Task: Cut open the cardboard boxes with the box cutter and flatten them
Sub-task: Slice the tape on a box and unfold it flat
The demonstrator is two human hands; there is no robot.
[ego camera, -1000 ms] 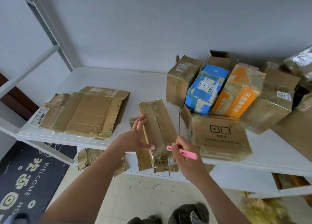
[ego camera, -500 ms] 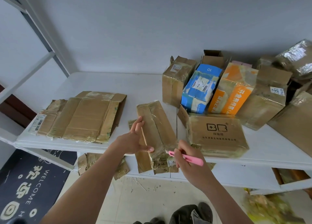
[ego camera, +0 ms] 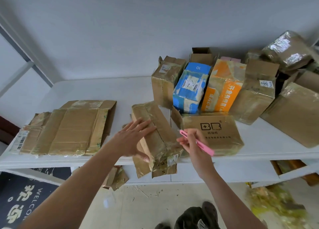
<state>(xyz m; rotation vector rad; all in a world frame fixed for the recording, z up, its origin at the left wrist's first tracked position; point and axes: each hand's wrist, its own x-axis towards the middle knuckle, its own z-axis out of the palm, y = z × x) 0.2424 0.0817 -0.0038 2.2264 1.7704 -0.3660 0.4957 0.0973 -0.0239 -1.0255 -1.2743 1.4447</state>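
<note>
Taped box: long, brown, wrapped in shiny tape; lies near the front edge of the white table, near end poking past the edge, torn flaps hanging below it.
Left hand: flat on the box's left side and top, fingers straight and spread, thumb low against the near side; presses, grips nothing.
Right hand: just right of the box, fingers curled round the box cutter.
Box cutter: pink, slim; tip points up and left, close to the box's right edge; blade too small to make out, possibly not touching the cardboard.
Hands: apart, one on each side of the box.
Flattened cardboard: stack lying flat on the table's left part, well apart from the taped box; barcode label at its left end.
Printed box: brown, black logo on top, just right of the cutter hand.
Uncut boxes: brown box, blue box, orange box packed side by side behind; more brown ones further right.
Scraps: taped cardboard bits on the lower shelf.
Floor: pale tiles, dark doormat at left.
</note>
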